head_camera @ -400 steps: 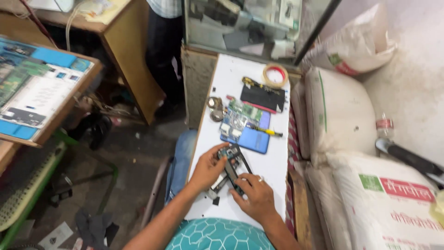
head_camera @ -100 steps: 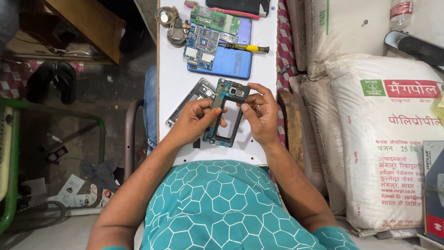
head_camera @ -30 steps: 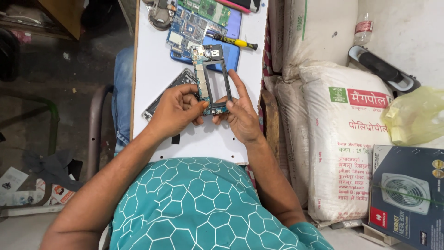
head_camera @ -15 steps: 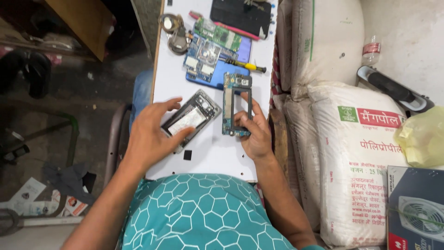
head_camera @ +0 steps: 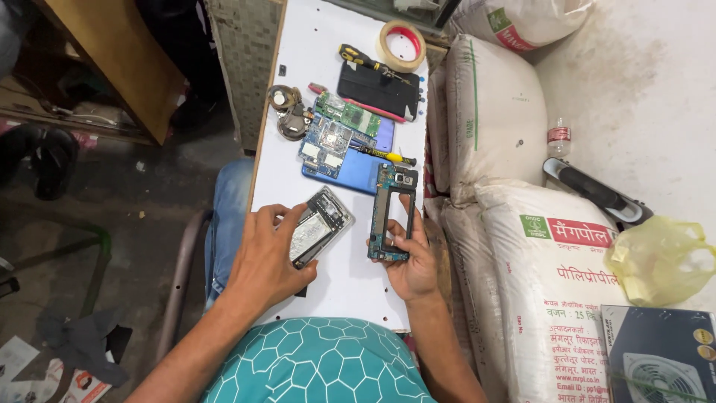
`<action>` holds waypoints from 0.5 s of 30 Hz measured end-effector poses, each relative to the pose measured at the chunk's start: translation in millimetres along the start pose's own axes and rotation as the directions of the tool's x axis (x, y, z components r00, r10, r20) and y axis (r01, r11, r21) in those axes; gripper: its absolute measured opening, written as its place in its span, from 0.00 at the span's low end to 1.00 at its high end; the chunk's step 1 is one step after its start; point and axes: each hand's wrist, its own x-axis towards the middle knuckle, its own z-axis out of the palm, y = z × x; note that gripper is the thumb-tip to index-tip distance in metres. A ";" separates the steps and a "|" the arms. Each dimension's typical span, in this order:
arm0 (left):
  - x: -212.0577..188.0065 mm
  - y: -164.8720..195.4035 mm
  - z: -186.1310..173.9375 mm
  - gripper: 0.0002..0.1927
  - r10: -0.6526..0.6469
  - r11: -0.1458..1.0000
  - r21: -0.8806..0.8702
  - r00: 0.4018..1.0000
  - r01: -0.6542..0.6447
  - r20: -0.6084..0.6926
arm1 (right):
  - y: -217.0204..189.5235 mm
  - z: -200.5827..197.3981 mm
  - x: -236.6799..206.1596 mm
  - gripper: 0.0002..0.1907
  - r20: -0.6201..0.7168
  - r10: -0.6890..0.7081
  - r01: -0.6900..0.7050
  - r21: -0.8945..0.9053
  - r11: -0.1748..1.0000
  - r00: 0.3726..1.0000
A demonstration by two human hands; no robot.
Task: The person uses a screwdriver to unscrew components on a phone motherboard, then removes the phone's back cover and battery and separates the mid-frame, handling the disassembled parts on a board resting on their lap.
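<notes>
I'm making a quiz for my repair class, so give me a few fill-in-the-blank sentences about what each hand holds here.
1. The right hand holds a phone ____ with an open middle.
2. The left hand rests on a phone body lying on the ____ table.
3. A screwdriver with a ____ handle lies on the blue phone.
4. The roll of tape lies at the table's ____ end.

Missing words: frame; white; yellow; far

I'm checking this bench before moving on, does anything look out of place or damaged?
Nothing spilled. The phone frame in the right hand is stripped bare, and the left hand rests on a detached phone panel lying askew.
</notes>
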 end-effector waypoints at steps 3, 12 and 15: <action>-0.1 -2.6 -4.5 0.42 -0.004 1.000 -0.008 1.000 0.003 -0.009 | -2.5 -1.7 -4.5 0.43 0.006 -0.004 0.004 -0.001 1.000 1.000; -9.6 -16.4 15.6 0.36 -0.063 0.995 -0.084 0.996 0.058 -0.059 | -4.4 6.9 -5.7 0.51 0.049 0.022 -0.025 0.060 0.998 0.999; -6.8 -17.7 21.8 0.37 -0.119 0.992 -0.047 0.992 0.118 -0.038 | -2.9 10.9 -4.3 0.53 0.077 0.009 -0.016 0.090 0.996 0.997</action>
